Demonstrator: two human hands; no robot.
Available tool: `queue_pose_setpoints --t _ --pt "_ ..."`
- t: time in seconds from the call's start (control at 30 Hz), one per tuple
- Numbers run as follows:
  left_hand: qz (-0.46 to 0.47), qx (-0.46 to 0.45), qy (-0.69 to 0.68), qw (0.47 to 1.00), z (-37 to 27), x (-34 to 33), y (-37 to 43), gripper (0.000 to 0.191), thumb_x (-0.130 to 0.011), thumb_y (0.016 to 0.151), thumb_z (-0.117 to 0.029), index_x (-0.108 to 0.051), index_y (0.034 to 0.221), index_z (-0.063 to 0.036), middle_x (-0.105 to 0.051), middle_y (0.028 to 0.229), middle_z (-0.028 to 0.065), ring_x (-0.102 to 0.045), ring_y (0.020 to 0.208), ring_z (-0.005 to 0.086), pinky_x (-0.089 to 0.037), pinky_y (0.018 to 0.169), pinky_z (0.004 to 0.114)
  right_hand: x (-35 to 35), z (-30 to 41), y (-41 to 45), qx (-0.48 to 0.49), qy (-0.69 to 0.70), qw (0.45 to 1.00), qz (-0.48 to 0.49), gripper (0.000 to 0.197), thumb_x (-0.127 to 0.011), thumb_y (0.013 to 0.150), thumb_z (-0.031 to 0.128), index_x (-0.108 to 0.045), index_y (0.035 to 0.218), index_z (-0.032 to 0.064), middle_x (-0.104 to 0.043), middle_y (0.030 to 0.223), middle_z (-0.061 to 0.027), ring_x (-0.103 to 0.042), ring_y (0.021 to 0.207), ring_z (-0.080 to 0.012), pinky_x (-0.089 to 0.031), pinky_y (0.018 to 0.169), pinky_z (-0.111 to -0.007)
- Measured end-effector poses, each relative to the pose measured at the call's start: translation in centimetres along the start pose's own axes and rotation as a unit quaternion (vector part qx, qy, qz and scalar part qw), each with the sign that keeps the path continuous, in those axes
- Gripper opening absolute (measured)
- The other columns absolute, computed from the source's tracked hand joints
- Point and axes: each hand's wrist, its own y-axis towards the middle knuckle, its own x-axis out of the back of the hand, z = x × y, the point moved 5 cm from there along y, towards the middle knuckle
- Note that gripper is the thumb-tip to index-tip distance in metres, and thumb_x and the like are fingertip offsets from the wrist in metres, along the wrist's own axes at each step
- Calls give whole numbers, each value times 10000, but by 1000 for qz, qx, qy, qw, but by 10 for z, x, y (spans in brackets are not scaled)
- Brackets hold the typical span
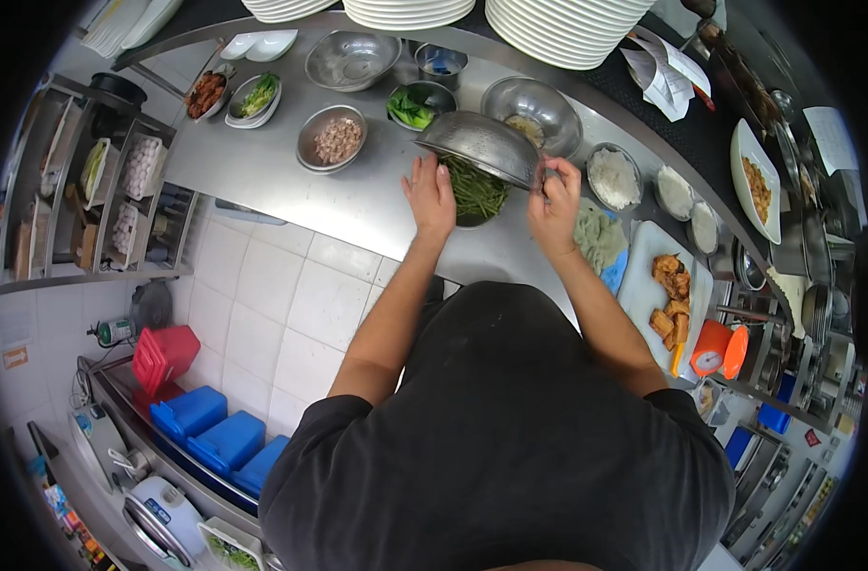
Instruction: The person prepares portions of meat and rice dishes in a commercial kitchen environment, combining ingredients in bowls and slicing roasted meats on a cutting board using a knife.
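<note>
My right hand [556, 207] grips the rim of a large metal bowl [480, 143], which is tilted over a mass of green beans [473, 189]. The beans lie in a lower vessel whose edge shows beneath them; most of it is hidden. At the left side of the beans, my left hand [431, 200] has its fingers extended, its fingertips close to the bowl's lower rim. Whether it touches the bowl or the beans is unclear. A metal bowl with leafy greens [414, 107] stands just behind, beside a wide metal bowl [562, 107] with some pale food in it.
On the steel counter [262, 160] stand a bowl of chopped meat [338, 139] and bowls of white powder or grains [614, 177]. To the right, a crumpled green cloth [596, 232] lies beside a white cutting board [637, 285] with browned food pieces and an orange-handled tool. Stacked plates [566, 32] line the shelf.
</note>
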Motion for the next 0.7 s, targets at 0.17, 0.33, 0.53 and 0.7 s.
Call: queue_pose_setpoints --t 0.17,0.33,0.53,0.7 --pt "65 -100 213 970 -10 2 -15 571 -412 1077 -399 -442 1551 -83 -377 1631 176 -242 1543 422 -48 1216 696 13 -30 -3 -172 -52 983 -38 85 -598 850 -68 -534 802 -39 -588 1180 -175 -613 963 -264 -497 735 -328" --pt "60 -117 127 983 -19 18 -11 521 -486 1052 -308 -478 1512 -63 -352 1617 215 -270 1516 436 -114 1232 654 8 -127 -10 -285 -144 943 -89 75 -606 864 4 -562 806 -11 -632 911 -95 -585 778 -181 -467 659 -304" --pt "162 264 -183 933 61 22 -18 259 -576 1031 -151 -537 1214 29 -651 1121 174 -690 985 275 -602 807 385 -9 -145 -37 -579 80 799 -139 356 -734 969 313 -575 825 29 -550 726 -22 -540 652 -139 -534 691 -352" --pt "192 325 -290 880 70 27 -22 193 -535 1037 -139 -541 1112 38 -667 1023 131 -691 876 190 -613 743 326 -29 -143 -104 -442 -70 894 19 309 -703 966 304 -623 945 7 -647 812 -122 -645 720 -267 -559 751 -392"
